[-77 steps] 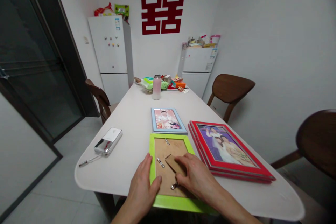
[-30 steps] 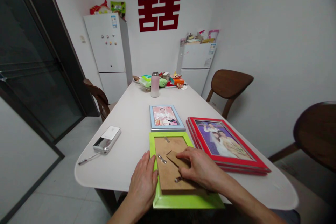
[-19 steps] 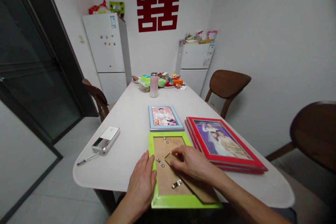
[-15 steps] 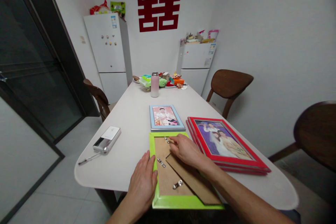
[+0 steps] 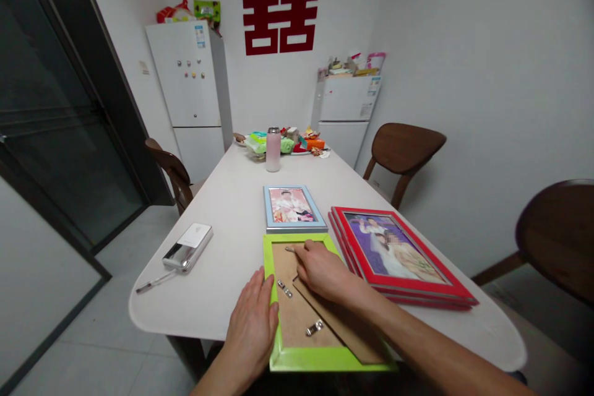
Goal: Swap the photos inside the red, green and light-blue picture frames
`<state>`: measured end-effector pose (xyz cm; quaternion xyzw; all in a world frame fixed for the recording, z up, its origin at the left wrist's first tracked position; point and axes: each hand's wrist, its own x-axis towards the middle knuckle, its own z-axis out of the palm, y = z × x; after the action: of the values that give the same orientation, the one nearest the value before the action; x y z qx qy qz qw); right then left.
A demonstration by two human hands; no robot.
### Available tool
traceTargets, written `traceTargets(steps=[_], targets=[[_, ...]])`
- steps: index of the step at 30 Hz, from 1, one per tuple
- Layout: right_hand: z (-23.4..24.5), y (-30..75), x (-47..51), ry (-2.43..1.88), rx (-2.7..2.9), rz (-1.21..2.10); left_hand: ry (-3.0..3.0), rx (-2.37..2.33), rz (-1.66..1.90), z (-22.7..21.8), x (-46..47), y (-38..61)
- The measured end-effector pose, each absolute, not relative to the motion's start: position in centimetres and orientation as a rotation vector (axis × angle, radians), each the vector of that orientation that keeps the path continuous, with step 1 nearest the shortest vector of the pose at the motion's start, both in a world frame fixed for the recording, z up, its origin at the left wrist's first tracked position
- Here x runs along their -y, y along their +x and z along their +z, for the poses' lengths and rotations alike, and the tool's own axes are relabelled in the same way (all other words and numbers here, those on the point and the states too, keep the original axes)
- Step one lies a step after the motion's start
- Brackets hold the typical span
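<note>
A lime green picture frame (image 5: 306, 359) lies face down at the near edge of the table, its brown backing board (image 5: 299, 337) showing. My left hand (image 5: 250, 315) rests flat along the frame's left border, fingers stretched out. At the top of the board, my right hand (image 5: 320, 269) has its fingers curled, with the index fingertip on a small metal clip (image 5: 289, 249). Two more metal clips, a middle one (image 5: 284, 289) and a lower one (image 5: 314, 328), sit on the board. The brown stand flap (image 5: 346, 328) slants beneath my right wrist and forearm.
Just beyond lies a blue photo frame (image 5: 297, 228). Red photo frames (image 5: 341, 223) are stacked at the right. A power bank (image 5: 190, 247) with a short cable lies left. Farther back stand a pink bottle (image 5: 273, 151) and assorted packages (image 5: 255, 145). Wooden chairs (image 5: 406, 145) flank the table.
My right hand has shifted slightly, its index finger now straighter on the top clip, which looks turned to a flatter angle. My left hand stays in place.
</note>
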<state>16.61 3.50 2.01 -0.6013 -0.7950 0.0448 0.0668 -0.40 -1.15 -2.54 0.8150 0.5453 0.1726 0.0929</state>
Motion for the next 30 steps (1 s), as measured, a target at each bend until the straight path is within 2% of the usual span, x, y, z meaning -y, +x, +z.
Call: traceTargets(steps=[10, 15, 22, 26, 30], targets=[[2.1, 18.1, 0.2, -1.745, 2.298, 0.499, 2.393, -1.622, 0.529, -2.5, 1.2, -0.4], [3.8, 18.4, 0.0, -1.688, 2.194, 0.511, 2.298, -1.583, 0.583, -2.3, 1.2, -0.6], [5.7, 15.9, 1.0, -1.583, 2.106, 0.482, 1.540, -1.162, 1.070, 0.7, 0.5, -0.5], [5.3, 15.7, 1.6, -1.496, 2.077, 0.529, 1.120, -1.014, 1.074, 1.9, -0.3, -2.0], [3.4, 19.1, 1.6, -1.668, 2.039, 0.402, 1.040, -1.081, 1.038, 1.6, -0.7, -5.3]])
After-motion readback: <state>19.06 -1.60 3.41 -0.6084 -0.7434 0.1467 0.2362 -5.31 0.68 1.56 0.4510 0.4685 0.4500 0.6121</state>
